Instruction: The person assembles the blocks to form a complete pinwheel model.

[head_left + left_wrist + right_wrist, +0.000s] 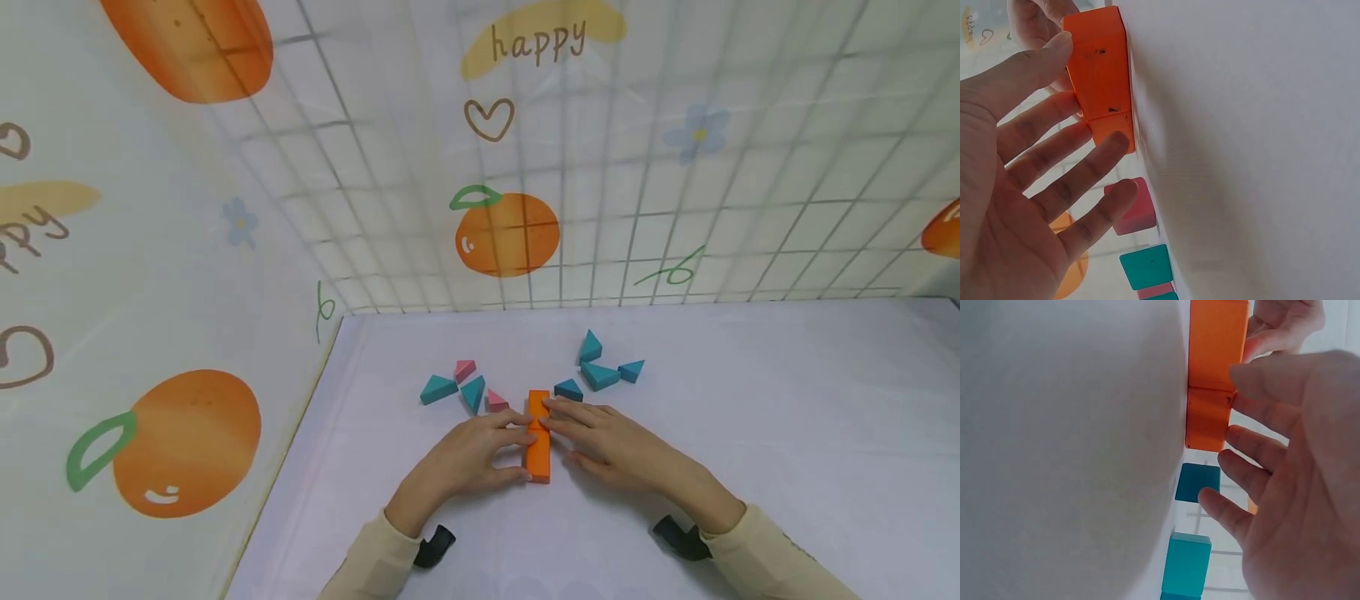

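I see two orange blocks lying end to end on the worktop, the left hand touching their left side, the right hand their right. On my feed each grip looks relaxed, fingers extended. A dark blue block sits near the right hand, a pink block near the left.
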`<state>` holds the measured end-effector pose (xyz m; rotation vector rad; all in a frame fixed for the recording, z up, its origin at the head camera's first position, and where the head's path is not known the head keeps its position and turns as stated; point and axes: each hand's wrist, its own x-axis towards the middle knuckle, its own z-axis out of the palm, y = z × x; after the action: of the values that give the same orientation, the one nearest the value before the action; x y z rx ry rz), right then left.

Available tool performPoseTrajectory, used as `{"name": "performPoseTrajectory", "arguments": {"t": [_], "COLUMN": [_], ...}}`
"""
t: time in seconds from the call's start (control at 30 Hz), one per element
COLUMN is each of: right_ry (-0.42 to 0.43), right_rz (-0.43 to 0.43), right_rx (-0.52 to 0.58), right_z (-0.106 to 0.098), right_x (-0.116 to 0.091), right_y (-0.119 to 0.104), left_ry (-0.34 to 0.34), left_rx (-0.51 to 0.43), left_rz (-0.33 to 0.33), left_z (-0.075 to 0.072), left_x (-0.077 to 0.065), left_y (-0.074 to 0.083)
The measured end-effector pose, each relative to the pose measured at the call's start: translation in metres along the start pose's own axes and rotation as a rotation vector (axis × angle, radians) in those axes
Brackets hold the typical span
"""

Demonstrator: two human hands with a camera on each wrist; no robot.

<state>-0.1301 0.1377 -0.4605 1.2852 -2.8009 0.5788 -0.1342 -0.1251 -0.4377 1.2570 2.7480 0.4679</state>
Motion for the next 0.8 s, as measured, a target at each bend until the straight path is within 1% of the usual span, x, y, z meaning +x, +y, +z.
{"name": "performPoseTrajectory", "arguments": {"t": [0.1, 0.23, 0.5, 0.63, 0.7, 0.8], "right_ry": [0.004, 0.002, 0.007, 0.014, 0.034, 0.087], "right_rz": [-0.003, -0.001, -0.016, -0.023, -0.024, -0.003], "right_rx": [0.004, 0.011, 0.018, 0.021, 0.018, -0.002], "right_z": [-0.002, -0.004, -0.005, -0.006, -0.008, -0.012], "right_x": [0.001, 0.001, 0.002, 0.002, 0.002, 0.002], "right_y": [0.000, 0.000, 0.001, 0.000, 0.000, 0.001], "left_ry": [-0.009, -0.014, -0.024, -0.026, -0.027, -0.024], "left_rx": [-0.009, -0.013, 0.013, 0.008, 0.005, 0.003], "left_rz": [-0.012, -0.009, -0.015, -0.023, -0.025, -0.023], "left_z": [-0.002, -0.003, -0.006, -0.008, -0.009, -0.010], "left_x": [0.001, 0.001, 0.001, 0.001, 0.001, 0.002], "left_y": [0.001, 0.000, 0.001, 0.003, 0.004, 0.004]}}
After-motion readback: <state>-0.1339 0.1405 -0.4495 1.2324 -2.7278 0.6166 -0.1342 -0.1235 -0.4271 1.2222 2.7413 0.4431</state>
